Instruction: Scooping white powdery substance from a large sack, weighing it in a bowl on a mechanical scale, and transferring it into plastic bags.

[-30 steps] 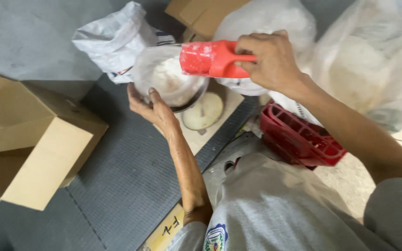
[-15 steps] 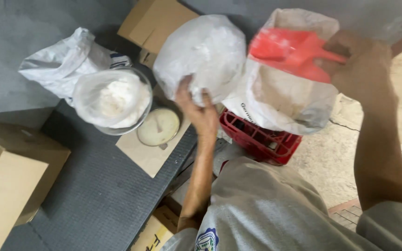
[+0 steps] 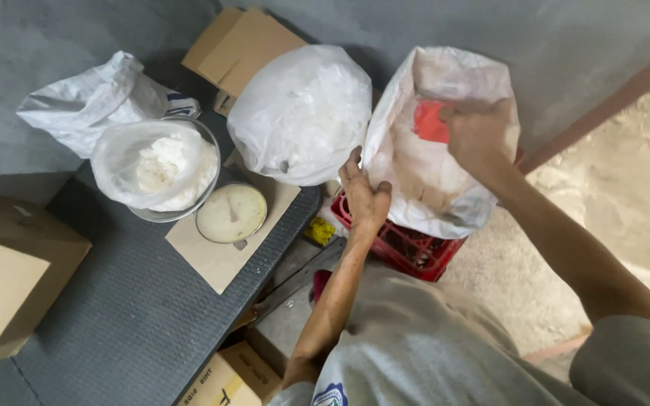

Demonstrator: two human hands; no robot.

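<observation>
Nearest the camera, your grey shirt (image 3: 415,353) fills the bottom edge, and a printed cardboard box (image 3: 227,380) is cut off there. A plain carton (image 3: 9,278) is cut off at the left edge.

Your left hand (image 3: 364,197) pinches the near rim of the open white sack (image 3: 434,165), thumb over the edge, fingers behind the fabric and hidden. The sack sits on a red crate (image 3: 408,248), mostly covered by it. A small yellow thing (image 3: 320,230) lies beside the crate; can't tell what it is.

Your right hand (image 3: 479,135) is inside the sack mouth, closed around a red scoop (image 3: 430,122). Only a patch of red shows; the handle and the sack's contents are hidden.

Left of that, a round scale dial (image 3: 232,213) sits on a cardboard sheet (image 3: 220,259), with a bowl lined by a plastic bag (image 3: 156,169) of white powder on top. A tied white bag (image 3: 302,113) stands between bowl and sack. Farthest back: a crumpled white bag (image 3: 92,101) and flat cartons (image 3: 238,49) against the wall, partly hidden.
</observation>
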